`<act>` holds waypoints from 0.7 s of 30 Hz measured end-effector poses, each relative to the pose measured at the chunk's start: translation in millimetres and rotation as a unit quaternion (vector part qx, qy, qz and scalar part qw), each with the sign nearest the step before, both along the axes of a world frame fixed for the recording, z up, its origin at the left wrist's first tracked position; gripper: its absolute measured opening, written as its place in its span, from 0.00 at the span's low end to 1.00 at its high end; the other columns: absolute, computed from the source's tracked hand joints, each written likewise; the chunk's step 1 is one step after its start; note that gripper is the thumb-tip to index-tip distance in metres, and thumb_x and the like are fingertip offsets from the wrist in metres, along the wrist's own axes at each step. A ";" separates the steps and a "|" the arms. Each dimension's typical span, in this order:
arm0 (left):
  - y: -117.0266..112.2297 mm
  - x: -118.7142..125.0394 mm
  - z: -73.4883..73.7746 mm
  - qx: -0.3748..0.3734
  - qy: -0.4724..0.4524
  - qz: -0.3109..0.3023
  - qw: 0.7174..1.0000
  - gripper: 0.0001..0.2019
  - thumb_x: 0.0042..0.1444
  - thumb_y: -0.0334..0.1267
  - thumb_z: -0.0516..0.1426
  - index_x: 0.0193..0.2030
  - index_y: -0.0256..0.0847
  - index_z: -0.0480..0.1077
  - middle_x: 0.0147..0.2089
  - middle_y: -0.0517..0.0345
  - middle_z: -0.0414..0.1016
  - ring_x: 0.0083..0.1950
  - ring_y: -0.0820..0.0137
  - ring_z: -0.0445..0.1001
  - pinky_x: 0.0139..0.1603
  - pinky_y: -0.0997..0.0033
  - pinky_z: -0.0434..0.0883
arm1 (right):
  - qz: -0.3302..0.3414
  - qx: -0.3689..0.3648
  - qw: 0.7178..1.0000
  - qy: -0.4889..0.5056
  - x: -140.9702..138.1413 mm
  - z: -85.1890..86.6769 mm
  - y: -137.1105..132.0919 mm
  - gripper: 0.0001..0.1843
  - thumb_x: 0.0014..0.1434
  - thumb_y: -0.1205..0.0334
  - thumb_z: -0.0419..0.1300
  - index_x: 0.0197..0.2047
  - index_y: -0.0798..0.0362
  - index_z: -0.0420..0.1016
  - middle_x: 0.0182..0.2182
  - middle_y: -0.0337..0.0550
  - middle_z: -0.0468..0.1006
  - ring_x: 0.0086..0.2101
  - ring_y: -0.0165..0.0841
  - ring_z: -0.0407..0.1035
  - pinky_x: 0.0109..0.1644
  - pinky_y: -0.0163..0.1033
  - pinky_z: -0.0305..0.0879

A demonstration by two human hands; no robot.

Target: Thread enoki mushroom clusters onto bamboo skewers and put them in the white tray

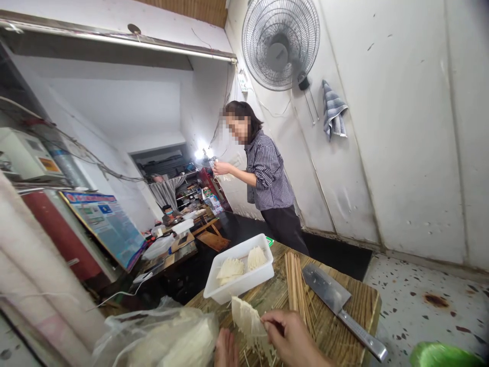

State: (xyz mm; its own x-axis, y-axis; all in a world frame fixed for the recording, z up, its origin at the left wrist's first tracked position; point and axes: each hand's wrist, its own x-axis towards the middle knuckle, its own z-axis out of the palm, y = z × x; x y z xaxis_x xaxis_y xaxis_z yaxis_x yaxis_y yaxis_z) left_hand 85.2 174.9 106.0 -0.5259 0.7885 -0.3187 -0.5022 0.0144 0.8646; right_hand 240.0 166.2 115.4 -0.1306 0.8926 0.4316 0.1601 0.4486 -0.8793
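Observation:
My right hand (292, 337) pinches a fan-shaped bunch of white enoki mushrooms (246, 318) over a wooden table (359, 300). Only the fingertips of my left hand (226, 349) show at the bottom edge, beside the bunch's lower part; whether they grip it is unclear. A white plastic tray (233, 289) just beyond holds two more mushroom bunches. Bamboo skewers (296, 285) lie in a bundle to the right of the tray, and a cleaver (336, 303) rests beside them.
A clear plastic bag (160, 334) of white mushrooms lies at the lower left. A person in a striped shirt (269, 178) stands past the table by the white wall, hands raised. A fan (280, 43) and towel (333, 109) hang above. A green object (443, 356) sits at lower right.

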 end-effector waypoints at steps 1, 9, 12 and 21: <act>-2.2 0.0 0.1 0.002 0.001 -0.006 1.000 0.26 0.62 0.36 0.39 0.67 0.34 0.44 0.70 0.49 0.43 0.69 0.67 0.43 0.68 0.64 0.43 | 0.002 -0.002 1.000 0.006 0.0 0.7 -0.7 0.15 0.56 0.66 0.50 0.30 0.54 0.78 0.19 0.38 0.73 0.23 0.30 0.66 0.27 0.30 0.58; -22.2 10.2 6.3 0.045 0.008 0.000 0.999 0.26 0.62 0.41 0.42 0.66 0.36 0.48 0.70 0.50 0.47 0.69 0.69 0.46 0.68 0.66 0.45 | 0.019 -0.011 0.999 0.038 4.5 11.7 -5.4 0.14 0.57 0.63 0.52 0.35 0.55 0.79 0.22 0.41 0.75 0.24 0.32 0.68 0.30 0.33 0.62; -36.1 19.1 15.7 0.069 0.011 0.000 0.998 0.26 0.62 0.43 0.44 0.65 0.35 0.51 0.69 0.49 0.49 0.68 0.68 0.49 0.68 0.64 0.46 | 0.030 -0.022 0.998 0.049 8.4 17.0 -9.8 0.13 0.56 0.63 0.54 0.35 0.57 0.79 0.22 0.42 0.76 0.25 0.32 0.69 0.31 0.34 0.64; -51.8 24.5 24.1 0.054 0.189 -0.018 0.980 0.32 0.59 0.56 0.45 0.66 0.44 0.48 0.70 0.56 0.47 0.69 0.66 0.47 0.67 0.62 0.48 | 0.088 -0.062 0.993 0.050 17.0 33.6 -17.4 0.11 0.56 0.61 0.56 0.34 0.58 0.78 0.21 0.40 0.74 0.24 0.30 0.68 0.28 0.32 0.64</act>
State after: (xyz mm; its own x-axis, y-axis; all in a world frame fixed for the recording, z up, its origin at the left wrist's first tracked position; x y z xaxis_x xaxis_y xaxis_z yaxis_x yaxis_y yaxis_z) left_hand 109.7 123.1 130.2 -0.5617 0.8271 -0.0193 -0.1460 -0.0762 0.9864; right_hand 257.0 148.8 148.9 -0.2515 0.9069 0.3380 -0.0026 0.3486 -0.9373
